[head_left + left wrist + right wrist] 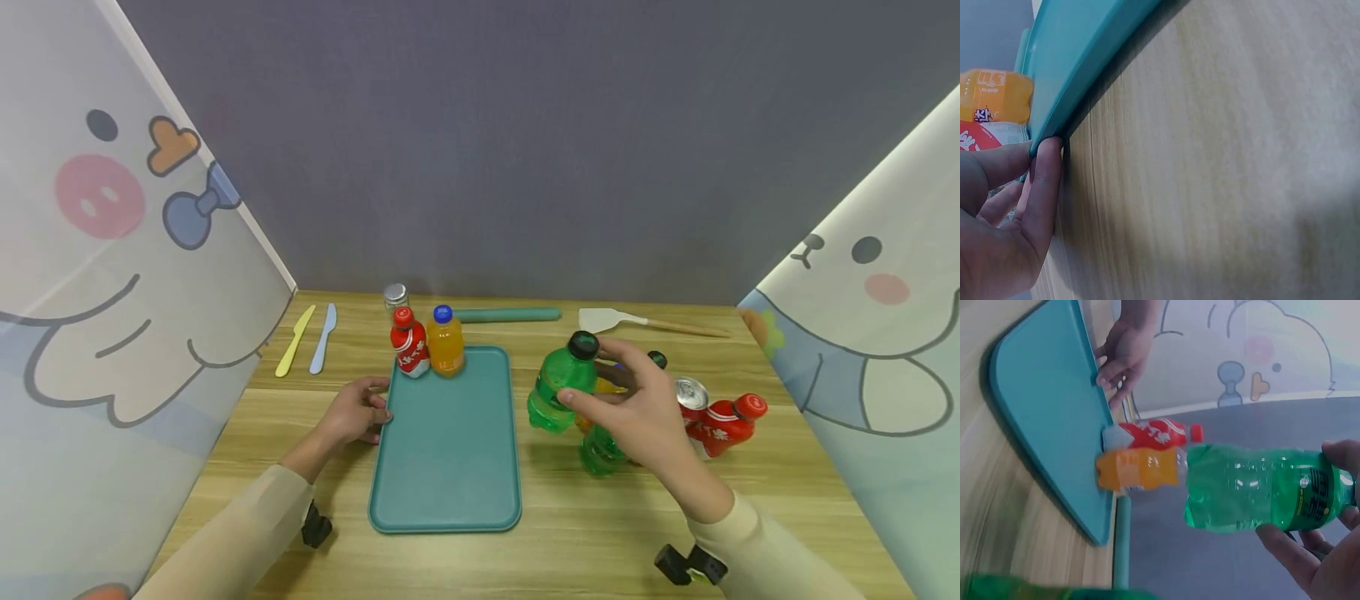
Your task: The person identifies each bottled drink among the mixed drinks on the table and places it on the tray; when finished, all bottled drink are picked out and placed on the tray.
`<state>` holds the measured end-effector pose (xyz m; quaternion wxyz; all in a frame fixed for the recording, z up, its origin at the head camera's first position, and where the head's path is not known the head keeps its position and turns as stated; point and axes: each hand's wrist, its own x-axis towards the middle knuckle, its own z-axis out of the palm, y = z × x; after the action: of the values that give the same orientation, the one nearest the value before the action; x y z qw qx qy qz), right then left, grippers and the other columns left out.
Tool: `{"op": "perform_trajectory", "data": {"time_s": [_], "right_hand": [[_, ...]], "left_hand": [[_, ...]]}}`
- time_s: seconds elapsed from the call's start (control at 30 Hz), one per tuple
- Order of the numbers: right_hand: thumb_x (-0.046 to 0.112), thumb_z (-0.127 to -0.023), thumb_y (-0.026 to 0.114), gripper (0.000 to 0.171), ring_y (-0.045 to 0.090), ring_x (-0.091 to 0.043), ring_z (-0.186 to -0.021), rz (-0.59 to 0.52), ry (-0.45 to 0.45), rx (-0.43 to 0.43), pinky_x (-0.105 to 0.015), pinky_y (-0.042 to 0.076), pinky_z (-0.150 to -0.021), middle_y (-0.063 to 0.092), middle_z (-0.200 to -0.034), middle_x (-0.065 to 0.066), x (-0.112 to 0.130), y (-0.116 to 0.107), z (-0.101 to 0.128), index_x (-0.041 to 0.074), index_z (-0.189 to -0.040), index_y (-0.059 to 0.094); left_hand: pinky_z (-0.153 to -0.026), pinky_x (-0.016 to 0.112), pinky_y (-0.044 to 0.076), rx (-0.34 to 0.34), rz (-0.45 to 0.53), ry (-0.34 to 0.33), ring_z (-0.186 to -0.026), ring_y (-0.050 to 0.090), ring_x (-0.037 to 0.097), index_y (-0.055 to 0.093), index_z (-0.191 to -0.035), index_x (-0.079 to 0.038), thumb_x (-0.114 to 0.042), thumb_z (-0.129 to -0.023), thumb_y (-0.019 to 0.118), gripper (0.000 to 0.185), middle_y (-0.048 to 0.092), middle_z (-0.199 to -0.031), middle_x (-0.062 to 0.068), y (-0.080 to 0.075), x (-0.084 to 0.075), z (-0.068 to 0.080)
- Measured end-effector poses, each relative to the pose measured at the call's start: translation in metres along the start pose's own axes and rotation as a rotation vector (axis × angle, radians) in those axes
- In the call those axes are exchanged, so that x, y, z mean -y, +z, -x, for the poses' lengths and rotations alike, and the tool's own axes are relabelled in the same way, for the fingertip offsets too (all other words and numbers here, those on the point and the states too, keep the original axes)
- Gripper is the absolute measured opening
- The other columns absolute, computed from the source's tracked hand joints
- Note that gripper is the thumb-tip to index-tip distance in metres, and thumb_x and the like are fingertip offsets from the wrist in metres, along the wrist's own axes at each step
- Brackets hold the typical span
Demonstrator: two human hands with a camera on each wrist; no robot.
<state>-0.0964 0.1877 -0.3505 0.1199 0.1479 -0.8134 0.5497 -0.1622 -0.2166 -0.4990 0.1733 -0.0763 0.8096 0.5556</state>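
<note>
My right hand (637, 408) grips a green bottle (561, 386) with a black cap and holds it tilted above the table, just right of the teal tray (450, 467). The right wrist view shows the same green bottle (1260, 487) clasped between thumb and fingers (1288, 550). My left hand (358, 410) rests at the tray's left edge, its fingertips (1044, 169) pressed against the tray rim (1079, 75). A red bottle (408, 343) and an orange bottle (446, 342) stand at the tray's far left corner.
Right of the tray lie another green bottle (600, 450), a red bottle (723, 421) and a can (690, 393). Yellow and blue knives (309, 337), a small jar (395, 295), a teal rod (506, 314) and a spatula (622, 320) lie along the back. Printed curtains flank both sides.
</note>
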Motion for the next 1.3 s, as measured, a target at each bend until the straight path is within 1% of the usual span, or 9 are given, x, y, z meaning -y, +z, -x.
{"op": "perform_trajectory", "data": {"time_s": [0.2,0.37,0.5,0.7,0.73,0.83,1.0,1.13,1.3], "right_hand": [[0.013,-0.078,0.090,0.060,0.069,-0.031,-0.116,-0.017,-0.004,0.006,-0.028,0.064,-0.075,0.065,-0.131,-0.004,-0.007,0.034,-0.018,0.017,-0.132,0.065],[0.017,-0.078,0.091,0.059,0.069,-0.032,-0.114,-0.041,0.002,0.013,-0.030,0.064,-0.074,0.066,-0.128,-0.004,-0.016,0.061,-0.032,0.018,-0.130,0.065],[0.021,-0.079,0.091,0.057,0.068,-0.028,-0.114,-0.026,0.016,0.001,-0.033,0.064,-0.079,0.066,-0.127,-0.002,-0.028,0.080,-0.043,0.018,-0.129,0.064],[0.025,-0.082,0.089,0.054,0.062,-0.024,-0.116,0.010,0.018,-0.025,-0.041,0.057,-0.101,0.065,-0.126,-0.003,-0.045,0.104,-0.059,0.012,-0.128,0.064],[0.024,-0.082,0.088,0.054,0.062,-0.025,-0.116,0.012,0.016,-0.028,-0.043,0.055,-0.104,0.065,-0.125,-0.004,-0.048,0.107,-0.062,0.011,-0.128,0.064],[0.021,-0.083,0.088,0.055,0.062,-0.028,-0.115,0.006,0.037,-0.042,-0.045,0.053,-0.106,0.064,-0.124,-0.007,-0.054,0.117,-0.067,0.009,-0.130,0.063],[0.019,-0.083,0.088,0.058,0.061,-0.028,-0.117,0.028,0.084,-0.067,-0.040,0.054,-0.105,0.063,-0.126,-0.008,-0.065,0.129,-0.075,0.008,-0.133,0.061],[0.019,-0.083,0.088,0.059,0.061,-0.028,-0.118,0.045,0.108,-0.071,-0.039,0.054,-0.105,0.063,-0.128,-0.008,-0.072,0.135,-0.079,0.009,-0.135,0.061],[0.017,-0.083,0.087,0.059,0.061,-0.030,-0.120,0.033,0.130,-0.079,-0.042,0.053,-0.106,0.063,-0.129,-0.011,-0.082,0.138,-0.082,0.008,-0.135,0.061]], "left_hand": [[-0.059,0.040,0.063,0.001,-0.004,0.003,-0.077,0.060,0.022,0.046,-0.149,-0.001,0.008,-0.091,0.067,0.062,0.054,-0.103,0.015,-0.001,-0.003,0.002],[-0.059,0.040,0.063,-0.001,-0.011,0.010,-0.077,0.060,0.022,0.045,-0.149,0.000,0.008,-0.092,0.066,0.062,0.054,-0.102,0.015,-0.002,-0.004,0.003],[-0.059,0.040,0.063,0.001,-0.011,0.010,-0.077,0.061,0.022,0.045,-0.149,0.001,0.008,-0.091,0.066,0.062,0.054,-0.102,0.015,-0.002,-0.003,0.003],[-0.058,0.039,0.062,0.006,-0.010,0.018,-0.073,0.061,0.020,0.045,-0.149,0.001,0.009,-0.090,0.067,0.063,0.055,-0.100,0.014,-0.004,0.002,-0.001],[-0.058,0.039,0.062,0.005,-0.008,0.017,-0.072,0.061,0.020,0.045,-0.148,0.001,0.009,-0.090,0.067,0.063,0.055,-0.099,0.014,-0.004,0.002,-0.001],[-0.057,0.039,0.062,0.004,-0.008,0.020,-0.071,0.061,0.020,0.045,-0.148,0.001,0.009,-0.090,0.066,0.062,0.054,-0.099,0.014,-0.003,0.002,-0.001],[-0.058,0.038,0.062,-0.005,-0.013,0.012,-0.071,0.062,0.020,0.045,-0.149,0.000,0.009,-0.091,0.066,0.062,0.055,-0.099,0.014,-0.001,0.000,0.001],[-0.058,0.037,0.062,-0.009,-0.019,0.007,-0.071,0.063,0.020,0.045,-0.149,0.000,0.009,-0.092,0.066,0.062,0.056,-0.100,0.014,0.001,0.000,0.001],[-0.057,0.037,0.062,-0.006,-0.017,0.019,-0.070,0.062,0.020,0.046,-0.148,0.000,0.010,-0.091,0.066,0.062,0.056,-0.099,0.014,0.002,0.001,0.000]]}}
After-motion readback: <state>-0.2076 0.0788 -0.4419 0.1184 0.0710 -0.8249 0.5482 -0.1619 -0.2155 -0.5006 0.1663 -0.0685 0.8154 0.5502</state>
